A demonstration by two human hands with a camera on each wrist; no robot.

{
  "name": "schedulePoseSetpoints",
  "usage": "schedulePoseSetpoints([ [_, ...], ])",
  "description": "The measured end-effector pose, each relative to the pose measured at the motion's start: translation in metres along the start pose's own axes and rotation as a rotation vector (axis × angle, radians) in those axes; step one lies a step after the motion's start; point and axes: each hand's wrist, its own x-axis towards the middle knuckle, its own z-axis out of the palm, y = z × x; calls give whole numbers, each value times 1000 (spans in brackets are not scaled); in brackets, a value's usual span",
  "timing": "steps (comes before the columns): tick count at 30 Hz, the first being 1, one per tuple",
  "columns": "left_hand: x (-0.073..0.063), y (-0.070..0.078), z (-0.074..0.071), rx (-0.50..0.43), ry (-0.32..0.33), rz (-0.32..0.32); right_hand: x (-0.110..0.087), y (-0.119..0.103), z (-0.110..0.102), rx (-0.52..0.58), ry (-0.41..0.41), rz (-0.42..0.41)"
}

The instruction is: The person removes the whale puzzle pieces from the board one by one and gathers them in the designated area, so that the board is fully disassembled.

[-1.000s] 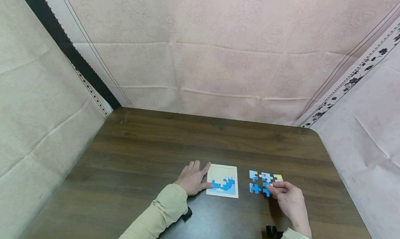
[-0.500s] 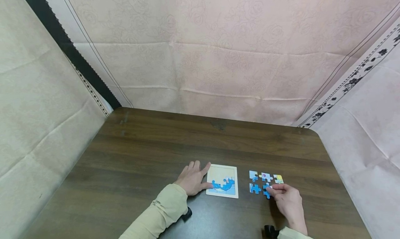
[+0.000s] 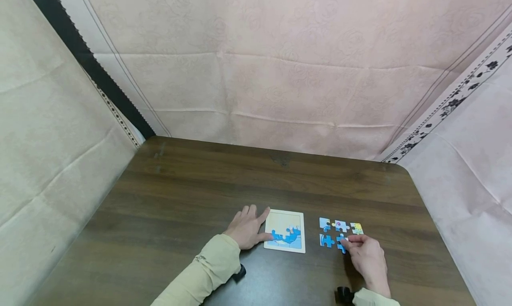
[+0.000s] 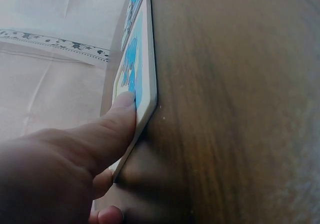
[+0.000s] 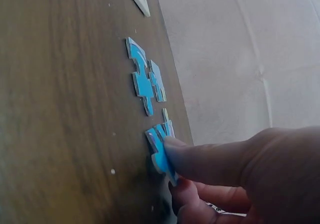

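A square puzzle board [image 3: 283, 218] with a pale rim lies on the table, its lower part filled with blue pieces. My left hand [image 3: 247, 229] is spread at its left side, the thumb [image 4: 116, 118] pressing on the board and the forefinger at the far left corner. Right of the board, my right hand [image 3: 366, 256] pinches a blue puzzle piece [image 5: 161, 151] between thumb and fingers, tilted close over the table. Beside it lie another blue piece [image 3: 326, 240] and, in a farther row, a blue-and-white piece [image 3: 324, 224], a piece with a pink swirl [image 3: 341, 226] and a yellow-patterned piece [image 3: 356, 228].
Everything lies on a dark brown wooden table [image 3: 200, 177]. Pale patterned cloth [image 3: 276, 88] hangs behind it and along both sides. A black wrist device [image 3: 240, 274] shows under the left sleeve, another device [image 3: 345, 294] by the right one.
My right hand has shifted slightly left and nearer with the pinched puzzle piece, uncovering more of the yellow-patterned piece. The left hand and the board have stayed in place.
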Motion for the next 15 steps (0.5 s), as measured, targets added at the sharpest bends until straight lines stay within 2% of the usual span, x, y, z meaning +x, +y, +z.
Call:
schedulePoseSetpoints([
  [15,-1,0,0,-5,-4,-5,1,-3,1,-26,7,10],
])
